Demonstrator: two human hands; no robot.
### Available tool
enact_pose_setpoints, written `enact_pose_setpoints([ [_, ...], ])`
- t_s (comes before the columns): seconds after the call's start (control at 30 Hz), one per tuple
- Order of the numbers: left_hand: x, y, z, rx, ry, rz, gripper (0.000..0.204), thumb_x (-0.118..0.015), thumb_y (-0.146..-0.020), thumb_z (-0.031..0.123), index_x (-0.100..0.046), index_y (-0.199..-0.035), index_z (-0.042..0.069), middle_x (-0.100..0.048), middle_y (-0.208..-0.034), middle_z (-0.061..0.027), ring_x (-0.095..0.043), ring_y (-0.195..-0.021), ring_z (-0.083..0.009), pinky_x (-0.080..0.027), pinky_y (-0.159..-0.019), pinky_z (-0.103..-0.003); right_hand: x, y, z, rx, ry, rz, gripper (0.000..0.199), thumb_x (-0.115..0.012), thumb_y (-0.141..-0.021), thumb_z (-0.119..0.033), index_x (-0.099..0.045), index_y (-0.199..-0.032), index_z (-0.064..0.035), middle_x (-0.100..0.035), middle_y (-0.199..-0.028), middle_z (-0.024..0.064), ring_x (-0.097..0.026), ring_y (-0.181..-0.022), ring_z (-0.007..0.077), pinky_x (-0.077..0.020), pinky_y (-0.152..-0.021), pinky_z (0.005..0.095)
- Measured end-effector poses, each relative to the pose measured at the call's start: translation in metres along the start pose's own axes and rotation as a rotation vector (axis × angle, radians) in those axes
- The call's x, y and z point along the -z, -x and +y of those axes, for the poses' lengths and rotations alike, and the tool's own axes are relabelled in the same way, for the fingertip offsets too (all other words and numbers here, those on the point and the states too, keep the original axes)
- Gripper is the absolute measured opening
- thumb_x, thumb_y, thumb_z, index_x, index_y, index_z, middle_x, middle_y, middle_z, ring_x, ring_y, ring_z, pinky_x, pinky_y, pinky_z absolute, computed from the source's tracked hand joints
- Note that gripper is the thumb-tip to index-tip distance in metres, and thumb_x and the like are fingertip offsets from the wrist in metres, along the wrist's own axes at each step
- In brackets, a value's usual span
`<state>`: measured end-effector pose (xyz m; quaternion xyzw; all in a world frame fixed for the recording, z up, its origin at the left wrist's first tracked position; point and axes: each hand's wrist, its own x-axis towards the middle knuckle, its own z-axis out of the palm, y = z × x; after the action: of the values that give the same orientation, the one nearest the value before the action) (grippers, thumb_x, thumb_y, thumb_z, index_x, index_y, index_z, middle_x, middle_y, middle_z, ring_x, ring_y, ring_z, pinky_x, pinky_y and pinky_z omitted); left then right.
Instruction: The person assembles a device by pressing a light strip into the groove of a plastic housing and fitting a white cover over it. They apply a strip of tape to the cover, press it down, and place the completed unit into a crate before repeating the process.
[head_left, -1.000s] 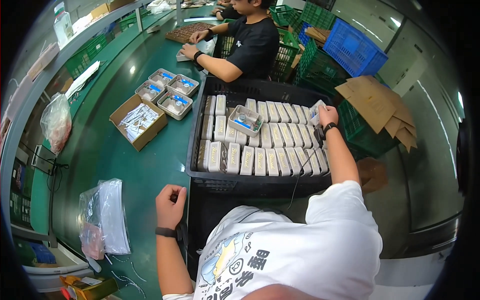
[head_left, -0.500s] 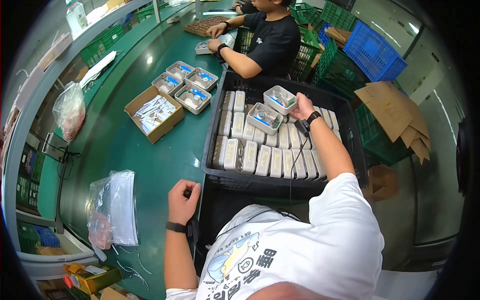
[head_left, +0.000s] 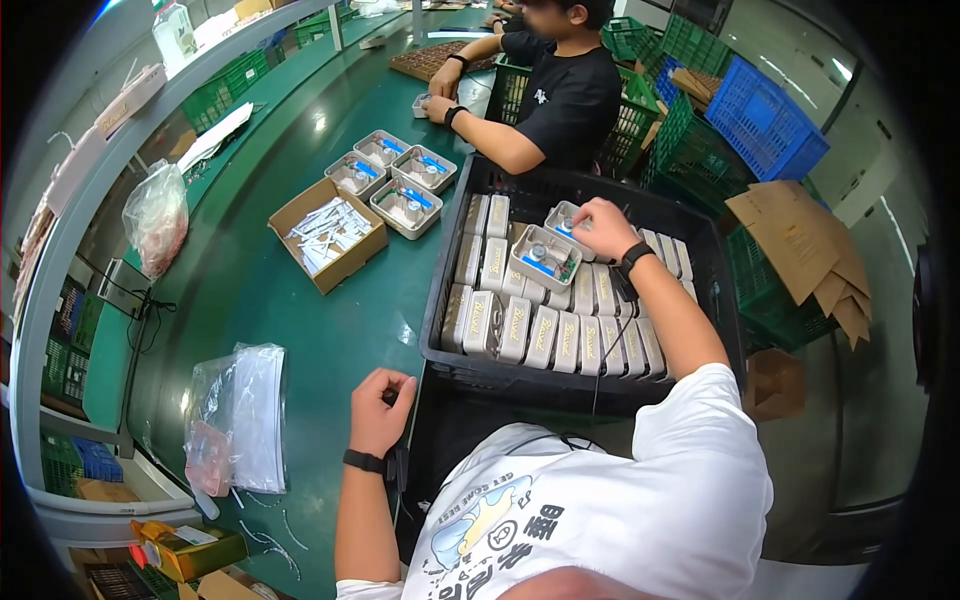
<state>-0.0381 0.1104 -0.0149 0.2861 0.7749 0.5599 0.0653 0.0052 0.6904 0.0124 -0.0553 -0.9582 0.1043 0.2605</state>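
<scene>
Since the frames before, the right hand [head_left: 603, 232] has been carrying a small open box [head_left: 560, 217] from the crate's right end toward its middle, and the fingers are now lying over the box's right part rather than at its side. The fingers are bending and appearing to touch the box; whether they are gripping it or only resting there, one cannot tell. The box is sitting above the rows of upright closed boxes [head_left: 545, 335], just behind a second open box [head_left: 545, 262] containing a blue strip. The left hand [head_left: 380, 412] is curling loosely near the table edge, its thumb standing off the bent fingers with a dark gap between.

The black crate [head_left: 560, 372] is enclosing the rows; its near rim is running between them and the person's body, and a dark gap is showing along its right wall. The green tabletop [head_left: 330, 335] is stretching between the left hand and a carton of white slips [head_left: 330, 240], beyond which four open boxes [head_left: 408, 207] are standing grouped.

The right hand and forearm are hiding part of the held-over box and several boxes behind; the left palm's inside is remaining hard to make out.
</scene>
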Motion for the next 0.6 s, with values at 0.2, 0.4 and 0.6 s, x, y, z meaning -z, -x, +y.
enact_pose_setpoints([
  [0.2,-0.006,-0.002,-0.004,-0.016,-0.010,0.003,0.015,-0.084,-0.104,0.008,-0.076,-0.097,-0.002,-0.070,-0.087,-0.0051,-0.064,-0.077,-0.0118,-0.052,-0.072,-0.029,-0.010,-0.012,-0.019,-0.243,0.065,-0.430,0.028,-0.089,-0.088,-0.034,-0.085,-0.103,-0.0110,-0.082,-0.099,0.0166,-0.080,-0.099,0.0386,-0.0648,-0.091,0.0510],
  [0.4,-0.004,-0.001,-0.002,-0.024,0.021,0.019,0.015,-0.084,-0.105,0.008,-0.075,-0.097,-0.001,-0.069,-0.087,-0.0036,-0.063,-0.077,-0.0092,-0.052,-0.072,-0.027,-0.004,-0.007,-0.029,-0.249,0.143,-0.376,0.027,-0.092,-0.087,-0.030,-0.082,-0.097,-0.0077,-0.081,-0.093,0.0170,-0.079,-0.091,0.0384,-0.0631,-0.082,0.0490],
  [0.6,-0.004,0.003,-0.003,-0.034,-0.009,0.004,0.016,-0.084,-0.105,0.009,-0.075,-0.097,-0.002,-0.071,-0.089,-0.0042,-0.064,-0.078,-0.0101,-0.054,-0.073,-0.028,0.026,0.001,-0.046,-0.253,0.036,-0.355,0.024,-0.090,-0.088,-0.028,-0.080,-0.095,-0.0075,-0.081,-0.093,0.0166,-0.079,-0.091,0.0379,-0.0629,-0.082,0.0489],
])
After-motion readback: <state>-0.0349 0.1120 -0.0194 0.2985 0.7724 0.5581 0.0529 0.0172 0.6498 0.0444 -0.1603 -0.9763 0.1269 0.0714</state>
